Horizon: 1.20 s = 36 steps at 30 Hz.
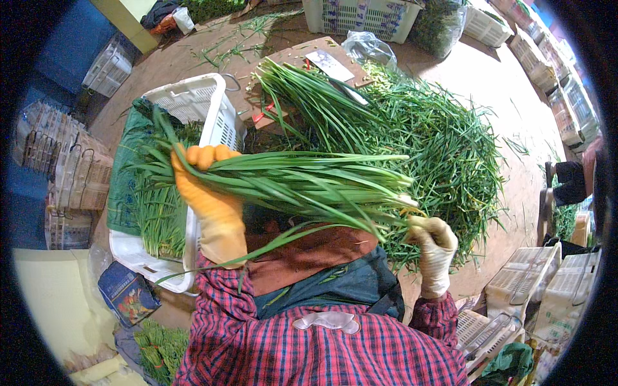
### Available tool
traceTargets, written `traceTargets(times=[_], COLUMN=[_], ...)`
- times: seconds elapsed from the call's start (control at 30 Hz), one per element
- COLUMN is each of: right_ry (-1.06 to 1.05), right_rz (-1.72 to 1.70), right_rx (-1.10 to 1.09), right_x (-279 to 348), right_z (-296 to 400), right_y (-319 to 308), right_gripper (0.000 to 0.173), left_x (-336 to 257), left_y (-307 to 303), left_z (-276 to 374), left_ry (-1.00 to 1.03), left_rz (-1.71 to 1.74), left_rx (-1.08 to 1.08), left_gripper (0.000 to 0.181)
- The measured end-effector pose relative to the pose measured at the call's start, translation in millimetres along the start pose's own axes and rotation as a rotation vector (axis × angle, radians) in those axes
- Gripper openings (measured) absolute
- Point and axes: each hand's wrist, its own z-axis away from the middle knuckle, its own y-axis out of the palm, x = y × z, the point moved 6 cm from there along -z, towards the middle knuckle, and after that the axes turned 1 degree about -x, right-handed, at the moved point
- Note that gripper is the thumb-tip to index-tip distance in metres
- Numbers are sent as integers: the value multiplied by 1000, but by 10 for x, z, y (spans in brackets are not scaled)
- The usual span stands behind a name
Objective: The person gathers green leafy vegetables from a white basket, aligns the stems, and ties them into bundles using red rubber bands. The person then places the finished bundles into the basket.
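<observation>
My left hand (pixel 210 193), in an orange and cream glove, grips a bunch of long flat green leaves (pixel 309 181) that look like garlic chives. The bunch lies level across my lap, pale stem ends to the right. At those ends my right hand (pixel 433 253), in a whitish glove, has its fingers closed on a thin stalk (pixel 393 219); a yellowish strand shows beside the fingertips. One long leaf droops from the bunch toward my left sleeve. Beyond it, another chive bunch (pixel 318 108) rests partly on a board (pixel 285 55), over a heap of loose leaves (pixel 439 144).
To my left stands a white plastic crate (pixel 190 89), lined with green woven cloth (pixel 123 169) and holding chives. A knife blade (pixel 355 94), a white card (pixel 330 65) and a clear plastic bag (pixel 372 48) are at the board. Stacked crates (pixel 524 275) stand to the right.
</observation>
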Motion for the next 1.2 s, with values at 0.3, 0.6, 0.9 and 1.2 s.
traceTargets(times=[0.3, 0.6, 0.9, 1.2], right_ry=[273, 306, 392, 117], right_rz=[166, -299, -468, -298], right_rx=[-233, 514, 304, 95], right_x=[-2088, 148, 59, -44], right_z=[22, -321, -354, -608], right_y=[-1847, 849, 1171, 381], right_gripper=[35, 49, 19, 46], left_x=[-515, -491, -399, -638], left_y=[99, 228, 255, 97], left_z=[-92, -62, -44, -137], left_ry=[86, 86, 51, 101], left_rz=[182, 137, 144, 154], left_rx=[179, 300, 257, 297], left_gripper=[41, 42, 45, 43])
